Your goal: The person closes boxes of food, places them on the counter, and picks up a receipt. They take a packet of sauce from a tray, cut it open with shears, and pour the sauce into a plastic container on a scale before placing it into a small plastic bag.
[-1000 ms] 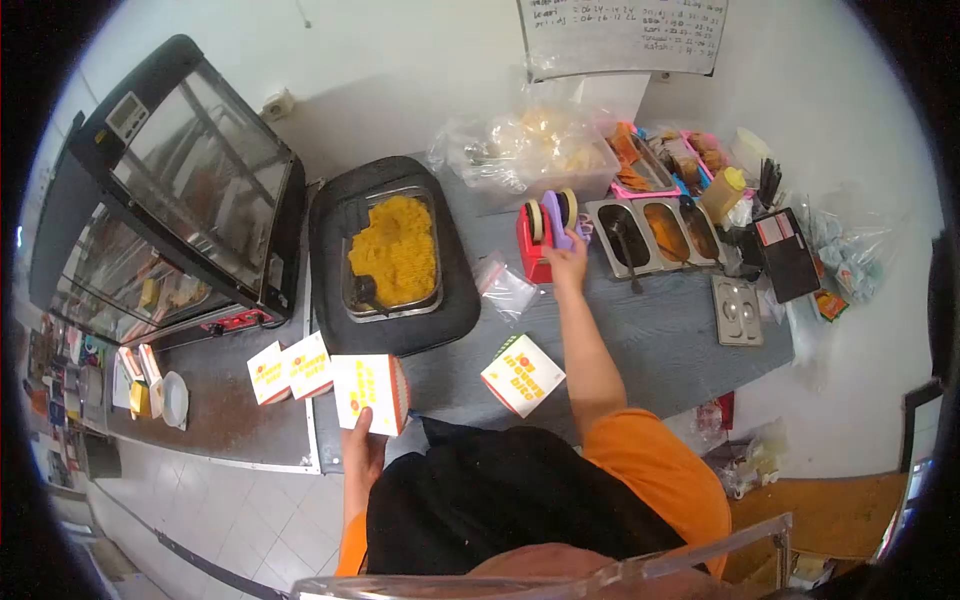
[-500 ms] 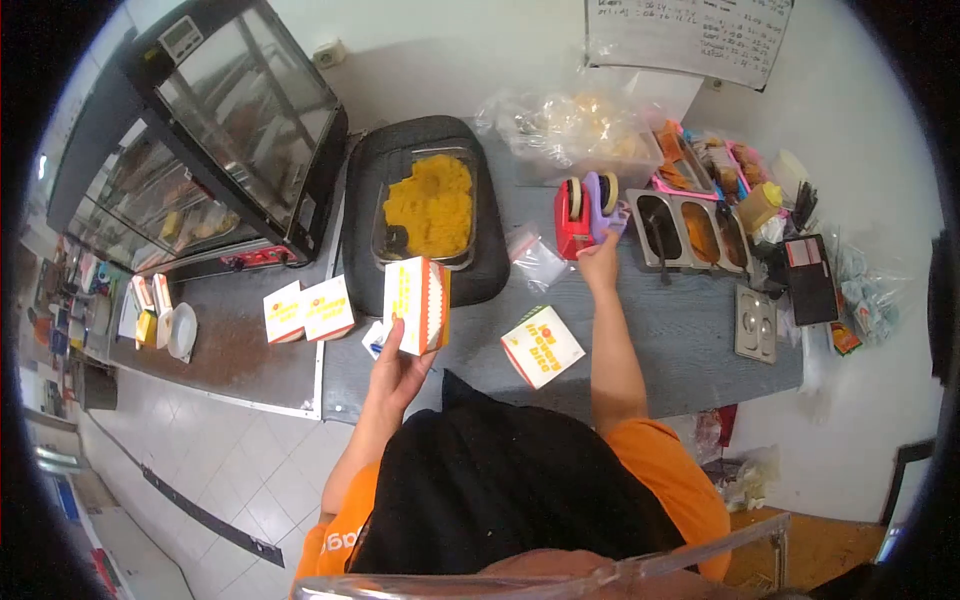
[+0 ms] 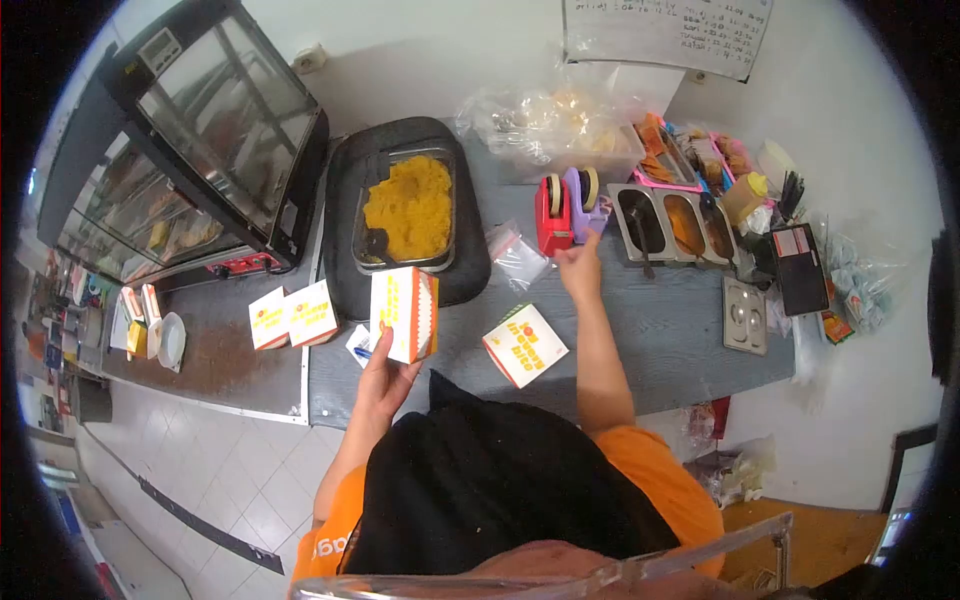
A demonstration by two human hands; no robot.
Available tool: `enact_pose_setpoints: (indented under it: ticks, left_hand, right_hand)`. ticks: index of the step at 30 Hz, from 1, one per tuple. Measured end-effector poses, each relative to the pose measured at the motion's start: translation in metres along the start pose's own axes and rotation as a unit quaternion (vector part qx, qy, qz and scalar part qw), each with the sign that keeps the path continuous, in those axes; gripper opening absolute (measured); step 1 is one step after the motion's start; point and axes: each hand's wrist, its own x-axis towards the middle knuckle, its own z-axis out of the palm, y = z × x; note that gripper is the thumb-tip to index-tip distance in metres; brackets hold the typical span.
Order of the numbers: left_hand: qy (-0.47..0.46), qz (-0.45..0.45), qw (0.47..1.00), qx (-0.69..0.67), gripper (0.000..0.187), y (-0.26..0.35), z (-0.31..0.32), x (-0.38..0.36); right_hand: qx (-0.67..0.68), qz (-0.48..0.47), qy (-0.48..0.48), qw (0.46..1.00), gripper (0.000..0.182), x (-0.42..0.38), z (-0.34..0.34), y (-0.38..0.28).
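Note:
My left hand [image 3: 388,378] grips a white, orange and yellow printed box [image 3: 400,312] from below, above the counter's front part. My right hand [image 3: 580,268] reaches to the front of two tape dispensers, a red one [image 3: 553,218] and a purple one [image 3: 587,210]. Its fingertips are at the purple one's front end, and what they pinch is too small to make out. Between my hands another printed box [image 3: 525,345] lies on the counter. Behind it is a clear plastic bag [image 3: 519,258].
A glass dish of yellow food [image 3: 408,210] sits on a black tray [image 3: 470,270]. Two printed boxes [image 3: 312,312] stand left, near a glass display warmer [image 3: 215,130]. Metal sauce containers [image 3: 685,228], a metal lid [image 3: 744,316] and a yellow-capped bottle [image 3: 745,197] are at right.
The whole view has shifted slightly, moving the counter items left in the picture. My right hand has drawn back a little from the purple dispenser. My left hand still holds the box.

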Motion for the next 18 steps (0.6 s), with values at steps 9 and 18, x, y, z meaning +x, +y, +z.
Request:
enact_pose_setpoints:
  ticks: [9,18]
  left_hand:
    - [-0.040,0.050,0.979,0.193,0.055,-0.017,0.017,0.003]
    - [-0.032,0.003,0.995,0.090,0.058,-0.027,0.004,-0.018]
  right_hand:
    - [0.417,-0.116,-0.435,0.790,0.063,-0.104,-0.046,-0.150]
    - [0.235,-0.117,-0.271,0.926,0.078,-0.134,-0.040,-0.154]
